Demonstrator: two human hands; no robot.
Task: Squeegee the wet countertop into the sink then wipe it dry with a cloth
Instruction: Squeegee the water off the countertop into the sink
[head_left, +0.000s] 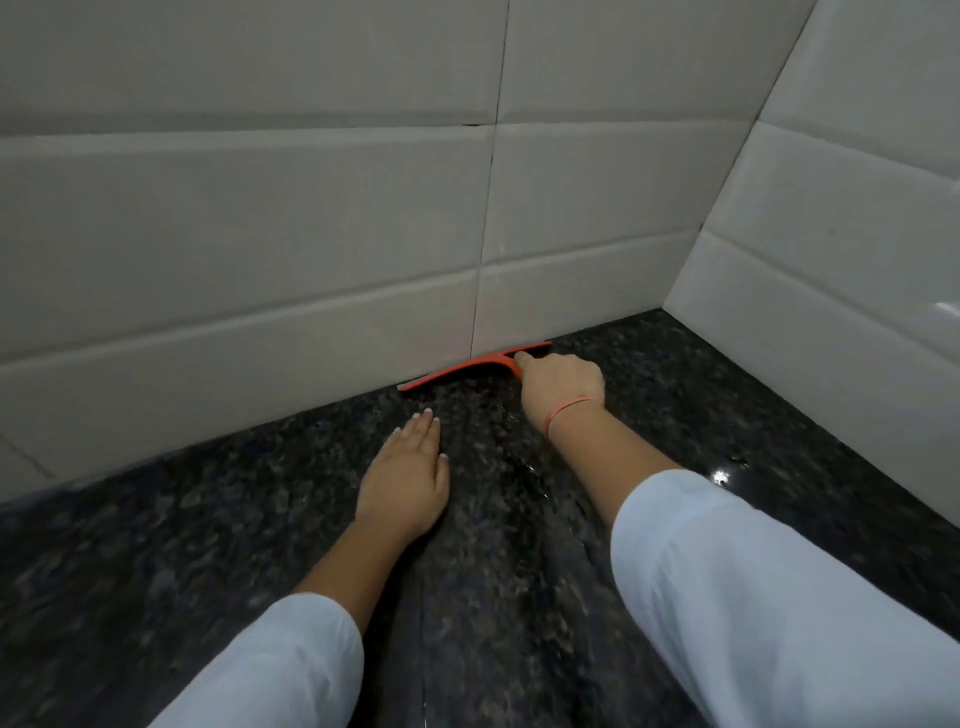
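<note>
An orange squeegee (457, 372) lies with its blade along the foot of the back wall, on the dark speckled granite countertop (218, 530). My right hand (561, 387) is shut on its handle, reaching far forward, with an orange band on the wrist. My left hand (408, 475) rests flat on the countertop, palm down, fingers together, a short way in front of the blade. A wet streak runs on the counter between my two arms. No sink and no cloth are in view.
Pale tiled walls (260, 234) meet in a corner at the back right (670, 306), closing in the countertop on two sides. A bright glint of water (721, 477) shows on the counter near the right wall.
</note>
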